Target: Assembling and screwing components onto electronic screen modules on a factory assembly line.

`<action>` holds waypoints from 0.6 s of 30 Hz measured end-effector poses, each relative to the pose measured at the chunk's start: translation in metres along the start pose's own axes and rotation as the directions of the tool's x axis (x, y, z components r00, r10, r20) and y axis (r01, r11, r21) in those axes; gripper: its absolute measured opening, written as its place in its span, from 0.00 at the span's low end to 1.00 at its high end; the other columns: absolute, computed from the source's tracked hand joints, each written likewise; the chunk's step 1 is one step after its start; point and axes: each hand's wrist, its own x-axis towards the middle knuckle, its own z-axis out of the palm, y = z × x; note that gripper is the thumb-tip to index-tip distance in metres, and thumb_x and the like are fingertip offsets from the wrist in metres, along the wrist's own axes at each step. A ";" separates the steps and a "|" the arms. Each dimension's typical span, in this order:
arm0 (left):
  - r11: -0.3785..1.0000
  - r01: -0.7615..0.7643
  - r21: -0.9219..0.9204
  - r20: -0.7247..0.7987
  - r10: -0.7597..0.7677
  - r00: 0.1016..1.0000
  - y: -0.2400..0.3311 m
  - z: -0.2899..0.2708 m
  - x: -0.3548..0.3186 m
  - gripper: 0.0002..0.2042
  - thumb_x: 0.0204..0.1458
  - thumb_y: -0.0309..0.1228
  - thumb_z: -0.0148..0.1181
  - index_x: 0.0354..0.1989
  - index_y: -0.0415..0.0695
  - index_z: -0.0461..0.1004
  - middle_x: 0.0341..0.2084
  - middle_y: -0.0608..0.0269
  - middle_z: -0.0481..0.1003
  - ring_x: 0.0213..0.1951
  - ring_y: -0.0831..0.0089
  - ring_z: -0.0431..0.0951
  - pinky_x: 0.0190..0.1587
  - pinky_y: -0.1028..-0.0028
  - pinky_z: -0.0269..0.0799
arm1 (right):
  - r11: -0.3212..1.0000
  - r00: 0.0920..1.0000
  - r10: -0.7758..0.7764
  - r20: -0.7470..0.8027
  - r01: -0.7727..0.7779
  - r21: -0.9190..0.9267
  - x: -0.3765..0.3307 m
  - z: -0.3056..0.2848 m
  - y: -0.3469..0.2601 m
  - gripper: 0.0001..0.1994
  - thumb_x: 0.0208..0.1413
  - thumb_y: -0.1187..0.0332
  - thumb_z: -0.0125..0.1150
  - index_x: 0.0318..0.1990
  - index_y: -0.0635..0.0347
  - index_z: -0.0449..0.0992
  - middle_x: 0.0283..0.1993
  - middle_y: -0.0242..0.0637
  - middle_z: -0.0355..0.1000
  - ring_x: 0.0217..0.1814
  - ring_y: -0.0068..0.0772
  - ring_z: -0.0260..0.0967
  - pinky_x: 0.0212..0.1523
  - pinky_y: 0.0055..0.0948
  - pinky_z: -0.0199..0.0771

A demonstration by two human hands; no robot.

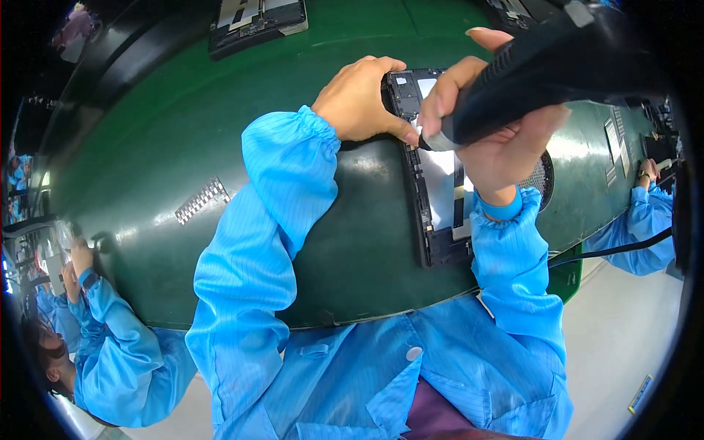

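Note:
An opened tablet point(441, 180) lies on the green worktable, its inner parts and silvery panels facing up. My left hand point(357, 99) grips its upper left edge, fingers at the far corner and thumb lower on the frame. In my right hand point(506, 139) is a thick black electric screwdriver point(528, 77), tilted with its grey nose down toward the tablet's left edge, close to my left thumb. The bit's contact with the tablet is hidden. My right hand and the tool cover the tablet's upper right part.
A black-and-white strip point(202, 200) lies on the table point(147, 242) to the left. Another opened device point(257, 26) sits at the far edge. Right of the tablet is a round mesh-like dish point(544, 180). Co-workers in blue sleeves sit left point(121, 323) and right point(645, 227). A black cable point(612, 251) runs at the right.

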 end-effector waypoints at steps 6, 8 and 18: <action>1.000 0.004 -0.022 0.023 -0.003 1.000 -0.001 -0.001 0.000 0.45 0.18 0.41 0.76 0.52 0.38 0.66 0.48 0.49 0.68 0.53 0.55 0.66 0.56 0.66 0.61 | 1.000 1.000 0.027 -0.008 -0.027 0.004 0.002 0.004 0.008 0.46 0.48 0.28 0.22 0.57 0.65 0.52 0.25 0.41 0.63 0.22 0.32 0.65 0.23 0.31 0.69; 1.000 -0.001 -0.024 0.021 0.001 1.000 0.000 -0.002 0.001 0.44 0.18 0.40 0.76 0.52 0.38 0.66 0.48 0.49 0.68 0.52 0.55 0.66 0.56 0.66 0.61 | 0.999 0.999 0.033 -0.011 -0.033 -0.002 0.003 0.004 0.008 0.46 0.48 0.28 0.22 0.57 0.65 0.52 0.25 0.41 0.63 0.22 0.32 0.65 0.22 0.31 0.69; 1.000 -0.011 -0.016 -0.007 0.011 1.000 0.002 -0.003 0.001 0.43 0.19 0.39 0.76 0.52 0.38 0.66 0.47 0.48 0.68 0.51 0.55 0.67 0.54 0.66 0.63 | 0.995 0.998 0.042 0.049 -0.038 -0.094 0.008 -0.001 0.011 0.45 0.47 0.27 0.25 0.55 0.64 0.53 0.25 0.41 0.63 0.21 0.33 0.65 0.22 0.32 0.69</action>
